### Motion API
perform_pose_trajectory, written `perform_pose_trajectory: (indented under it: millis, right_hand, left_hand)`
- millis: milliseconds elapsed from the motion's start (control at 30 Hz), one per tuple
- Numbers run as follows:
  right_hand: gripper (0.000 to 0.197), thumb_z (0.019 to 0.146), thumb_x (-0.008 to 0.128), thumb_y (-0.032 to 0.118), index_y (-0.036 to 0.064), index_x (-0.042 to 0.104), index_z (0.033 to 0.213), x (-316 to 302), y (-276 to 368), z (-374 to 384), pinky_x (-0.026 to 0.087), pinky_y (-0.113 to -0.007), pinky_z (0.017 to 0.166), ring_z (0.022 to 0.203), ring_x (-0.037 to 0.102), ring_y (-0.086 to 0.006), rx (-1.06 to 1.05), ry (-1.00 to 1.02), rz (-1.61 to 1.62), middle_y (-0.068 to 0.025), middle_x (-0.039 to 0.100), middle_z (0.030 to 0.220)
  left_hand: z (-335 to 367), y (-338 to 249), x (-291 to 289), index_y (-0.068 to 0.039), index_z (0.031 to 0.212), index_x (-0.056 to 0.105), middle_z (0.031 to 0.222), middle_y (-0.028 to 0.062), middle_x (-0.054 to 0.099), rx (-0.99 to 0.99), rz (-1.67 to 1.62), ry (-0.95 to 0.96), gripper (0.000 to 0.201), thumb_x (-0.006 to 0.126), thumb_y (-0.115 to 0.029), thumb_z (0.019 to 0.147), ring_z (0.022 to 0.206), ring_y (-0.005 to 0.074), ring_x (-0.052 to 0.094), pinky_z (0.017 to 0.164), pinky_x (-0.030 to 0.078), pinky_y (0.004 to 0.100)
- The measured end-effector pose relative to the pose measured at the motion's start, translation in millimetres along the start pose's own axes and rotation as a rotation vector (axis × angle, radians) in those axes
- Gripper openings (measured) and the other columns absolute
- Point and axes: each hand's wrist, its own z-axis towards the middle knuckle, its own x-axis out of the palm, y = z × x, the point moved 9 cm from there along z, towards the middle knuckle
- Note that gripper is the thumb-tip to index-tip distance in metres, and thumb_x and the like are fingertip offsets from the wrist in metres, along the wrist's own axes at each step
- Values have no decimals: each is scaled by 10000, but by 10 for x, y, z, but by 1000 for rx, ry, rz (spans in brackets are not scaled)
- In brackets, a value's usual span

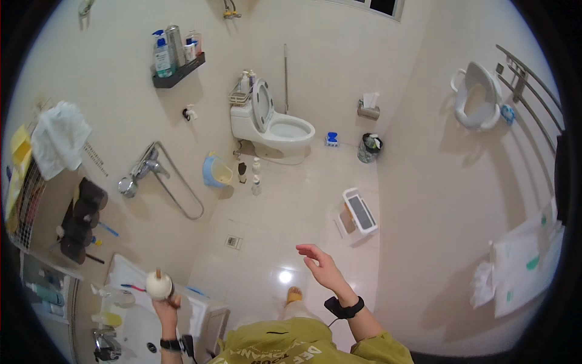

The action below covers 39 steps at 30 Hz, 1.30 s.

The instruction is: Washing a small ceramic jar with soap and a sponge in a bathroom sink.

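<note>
Over the edge of the white washbasin, my left hand is closed around a round white object with a short brown stub on top. Its lower part is hidden by my fingers, and its exact kind cannot be made out. A red toothbrush-like stick lies close beside it on the basin rim. My right hand hovers over the tiled floor, fingers stretched out and holding nothing. Both wrists wear black bands.
Ahead stands a white toilet with its lid raised. A blue potty, two white bottles, a bin and a white-framed box sit on the floor. A shower mixer hangs at left, towel rails at right.
</note>
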Motion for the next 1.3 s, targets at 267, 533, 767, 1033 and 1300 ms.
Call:
perform_pose_trajectory:
  millis: [267, 533, 767, 1033, 1300]
  right_hand:
    - [313, 839, 460, 37, 63, 517, 1145, -1620, -300, 1198, 415, -308, 895, 1040, 548, -206, 4, -198, -65, -106, 584, 1091]
    - [317, 833, 474, 26, 56, 524, 1144, -3028, -252, 3071, 397, -311, 913, 1066, 527, -200, -25, -310, -161, -85, 577, 1110]
    - [314, 816, 489, 26, 43, 523, 1128, -4474, 270, 4476, 394, -321, 908, 1063, 529, -237, -207, -433, -286, -121, 568, 1127]
    - [302, 821, 479, 64, 68, 520, 1120, -6118, 936, 6400, 424, -306, 823, 1024, 533, -250, -293, -408, -542, -114, 554, 1114]
    - [266, 789, 503, 73, 37, 538, 1050, -7592, 2078, 8875, 397, -370, 900, 1029, 510, -312, -609, -426, -967, -149, 549, 1081]
  left_hand:
    - [1095, -115, 2309, 9, 1096, 419, 873, 48, 517, 66, 131, 84, 452, 644, 22, 704, 650, 130, 494, 543, 452, 269]
    - [2798, -10, 4447, 28, 1139, 411, 1055, 89, 508, 42, 107, 214, 504, 655, 17, 698, 841, 169, 522, 738, 456, 298]
    - [4180, -339, 5942, 3, 1221, 379, 1072, 118, 528, 629, 673, 311, 457, 520, 9, 786, 900, 207, 557, 757, 470, 325]
    - [5181, -206, 7483, 19, 1164, 422, 1117, 113, 501, 224, 238, 246, 592, 709, -29, 648, 1004, 203, 501, 801, 444, 319]
    - [5889, -424, 8412, 10, 1066, 466, 1008, 109, 538, 332, 329, 43, 378, 628, -53, 731, 915, 206, 532, 752, 461, 336]
